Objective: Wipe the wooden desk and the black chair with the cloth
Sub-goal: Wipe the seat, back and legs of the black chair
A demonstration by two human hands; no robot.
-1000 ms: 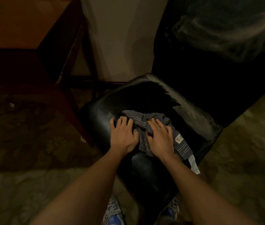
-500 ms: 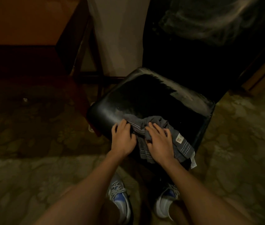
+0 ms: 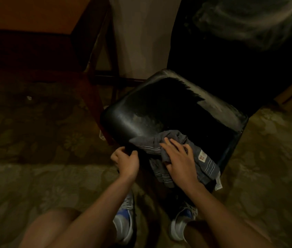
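Cloth (image 3: 208,167): grey, striped, thin and limp. It lies bunched at the near edge of the chair (image 3: 168,108) seat, and a white tag (image 3: 218,183) droops off the near right corner. Judged light and soft, likely to ball up or skid on the slick black seat. Best worked with a flat palm over the bunch.

Right hand (image 3: 179,158) lies on top of the cloth, fingers splayed and nearly straight, pressing down, not clenched. Left hand (image 3: 126,161) curls round the seat's near left corner, gripping the chair, seemingly to steady it.

A pale dust band (image 3: 218,110) shows along the seat's far right edge. The wooden table (image 3: 34,13) stands well apart at far left, no hand on it.
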